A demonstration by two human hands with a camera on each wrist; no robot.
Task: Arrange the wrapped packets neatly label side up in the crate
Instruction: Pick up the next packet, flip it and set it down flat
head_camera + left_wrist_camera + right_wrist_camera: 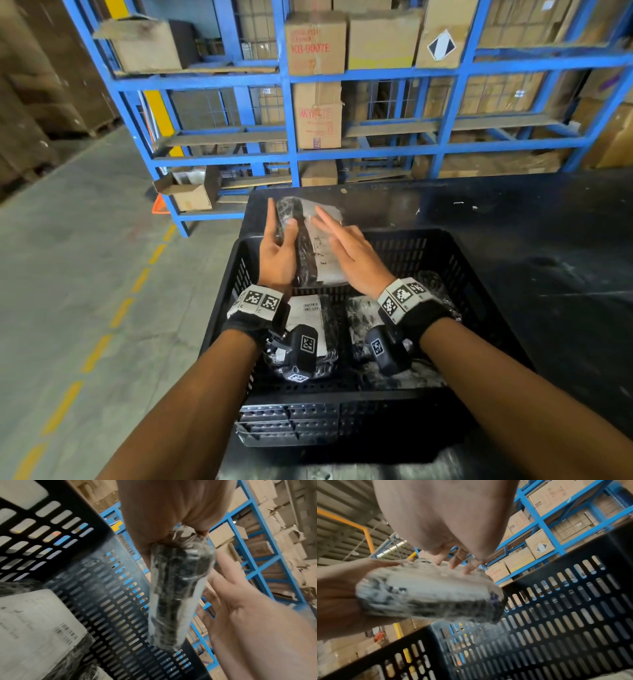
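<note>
I hold a black plastic-wrapped packet (315, 246) with a white label above the far end of the black slotted crate (479, 274). My left hand (277, 253) grips its left edge, with the thumb pressed on the front. My right hand (349, 253) lays straight fingers flat on the label. The left wrist view shows the packet (175, 595) edge-on between both hands. In the right wrist view the packet (428, 592) is blurred. Two more wrapped packets lie in the crate: one label up (308, 315), and one (359, 318) partly hidden by my right wrist.
The crate stands on a dark table (548, 222) at its left edge. Blue racking (287, 137) loaded with cardboard boxes rises behind. A concrete floor with a yellow dashed line (120, 308) lies to the left, and an open carton (188, 192) sits by the rack.
</note>
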